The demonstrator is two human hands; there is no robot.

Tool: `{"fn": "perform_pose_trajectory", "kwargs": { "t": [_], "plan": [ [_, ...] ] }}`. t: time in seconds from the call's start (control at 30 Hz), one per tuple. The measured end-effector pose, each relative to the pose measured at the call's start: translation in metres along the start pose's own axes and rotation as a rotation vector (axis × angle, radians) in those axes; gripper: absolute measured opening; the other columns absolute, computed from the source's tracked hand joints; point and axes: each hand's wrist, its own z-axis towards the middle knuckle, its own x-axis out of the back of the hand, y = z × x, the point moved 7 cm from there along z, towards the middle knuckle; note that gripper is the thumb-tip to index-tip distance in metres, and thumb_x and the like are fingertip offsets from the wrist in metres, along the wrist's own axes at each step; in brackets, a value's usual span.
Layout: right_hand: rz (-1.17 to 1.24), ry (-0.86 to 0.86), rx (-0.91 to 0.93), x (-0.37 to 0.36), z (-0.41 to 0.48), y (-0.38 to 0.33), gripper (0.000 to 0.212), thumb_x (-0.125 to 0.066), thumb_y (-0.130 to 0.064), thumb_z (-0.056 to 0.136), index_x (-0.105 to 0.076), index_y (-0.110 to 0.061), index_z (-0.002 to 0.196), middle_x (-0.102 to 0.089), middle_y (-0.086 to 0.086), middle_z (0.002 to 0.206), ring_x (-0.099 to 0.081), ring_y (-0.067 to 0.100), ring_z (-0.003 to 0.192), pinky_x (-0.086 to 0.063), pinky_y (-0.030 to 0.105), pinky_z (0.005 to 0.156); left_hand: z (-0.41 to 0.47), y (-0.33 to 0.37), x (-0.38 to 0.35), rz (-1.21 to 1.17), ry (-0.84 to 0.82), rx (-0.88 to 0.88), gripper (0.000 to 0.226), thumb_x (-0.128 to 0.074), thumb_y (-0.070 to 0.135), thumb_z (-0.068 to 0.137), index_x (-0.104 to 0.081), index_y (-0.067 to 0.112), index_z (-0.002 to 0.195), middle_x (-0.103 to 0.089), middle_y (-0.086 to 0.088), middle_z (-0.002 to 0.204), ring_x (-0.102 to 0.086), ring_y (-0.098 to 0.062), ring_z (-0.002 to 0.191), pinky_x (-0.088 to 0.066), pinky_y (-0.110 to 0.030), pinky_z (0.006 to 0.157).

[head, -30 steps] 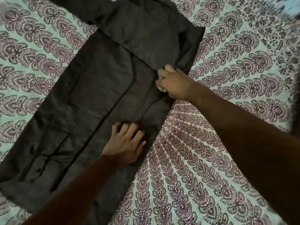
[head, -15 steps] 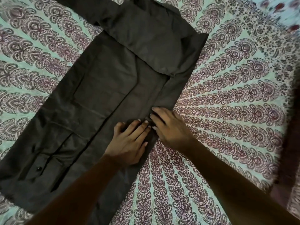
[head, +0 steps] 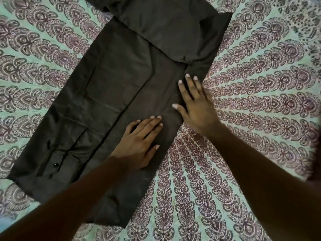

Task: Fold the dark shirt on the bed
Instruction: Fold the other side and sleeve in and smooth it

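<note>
Shirt [head: 112, 94] lies diagonally across frame centre on bed [head: 260, 101]. L hand [head: 139, 143] & R hand [head: 194, 105] both flat, fingers spread, pressing its lower-right folded edge. Smooth outward w/ even pressure so the crease sets straight.

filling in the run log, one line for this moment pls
step: pressing fold | left hand: flat on dark shirt | right hand: flat on its right edge | bedsheet: patterned

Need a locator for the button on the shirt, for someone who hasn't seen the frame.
The dark shirt lies diagonally across the patterned bedspread. Follow it to its lower-left end, well left of the left hand pressing flat on the cloth. The button is the small glossy black dot there, shiny against matte fabric.
</note>
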Motion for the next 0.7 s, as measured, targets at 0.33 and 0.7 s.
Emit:
{"fn": "perform_pose_trajectory", "kwargs": {
  "t": [0.33,0.7],
  "plan": [
    [0.046,-0.059,0.039,-0.040,-0.128,-0.111,0.078,-0.034,-0.066,0.104,-0.019,-0.022,0.166,0.000,0.013,0.175,0.002,0.035,0.161,-0.013,0.058,0.127,-0.154,-0.009,-0.008,0.209,-0.237,-0.086,0.080,-0.044,0.061,0.101,-0.020,0.022,0.166,-0.014,0.002,0.175,-0.017,-0.024,0.161,-0.027,-0.055,0.123],
    [0.068,-0.143,0.040,-0.061,-0.210,-0.200,0.066,-0.036,-0.045,0.107,-0.024,-0.013,0.164,-0.006,0.012,0.174,-0.007,0.032,0.161,-0.026,0.058,0.124,-0.165,-0.009,0.002,0.164,-0.274,-0.094,0.090,-0.046,0.067,0.095,-0.019,0.020,0.167,-0.007,0.003,0.176,-0.010,-0.023,0.162,-0.022,-0.060,0.124]
  ]
}}
